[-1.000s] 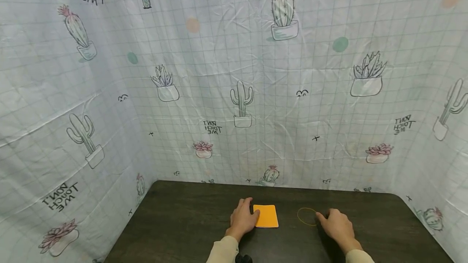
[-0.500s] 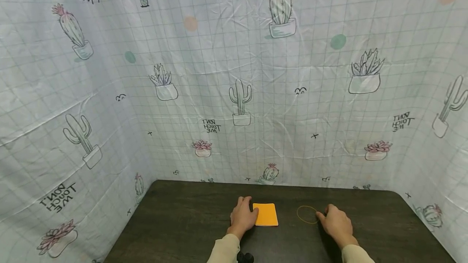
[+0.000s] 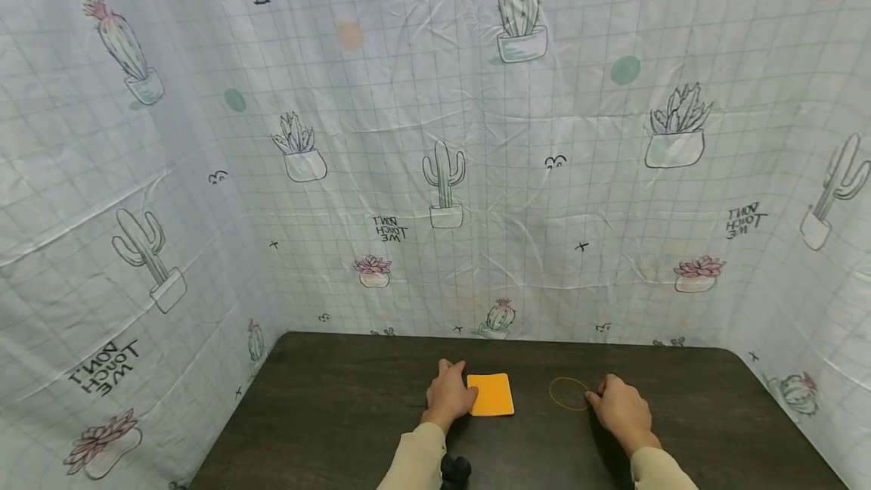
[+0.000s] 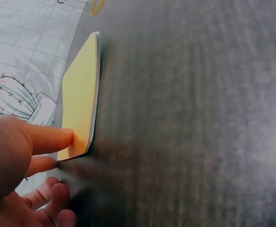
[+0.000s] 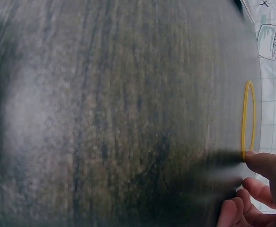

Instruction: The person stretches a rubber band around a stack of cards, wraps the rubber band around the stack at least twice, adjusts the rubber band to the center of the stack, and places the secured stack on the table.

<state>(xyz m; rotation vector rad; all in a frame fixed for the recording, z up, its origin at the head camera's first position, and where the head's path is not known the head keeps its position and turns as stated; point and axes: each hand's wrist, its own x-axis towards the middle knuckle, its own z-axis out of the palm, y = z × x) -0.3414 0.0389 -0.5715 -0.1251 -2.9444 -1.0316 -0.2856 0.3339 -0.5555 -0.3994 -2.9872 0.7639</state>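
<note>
Orange pad (image 3: 493,395) against your left hand (image 3: 448,395), yellow band (image 5: 244,123) against your right hand (image 3: 624,408), could be slipping: fingers are resting apart.

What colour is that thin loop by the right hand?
The thin loop is yellow, seen best in the right wrist view.

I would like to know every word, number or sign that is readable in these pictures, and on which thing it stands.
"DON'T TOUCH ME": mirror-reversed, four times, on the printed cloth; the upper-left one meets the picture's top edge.
"x": small crosses on the same cloth.
No writing shows on the orange pad or the yellow loop.
</note>
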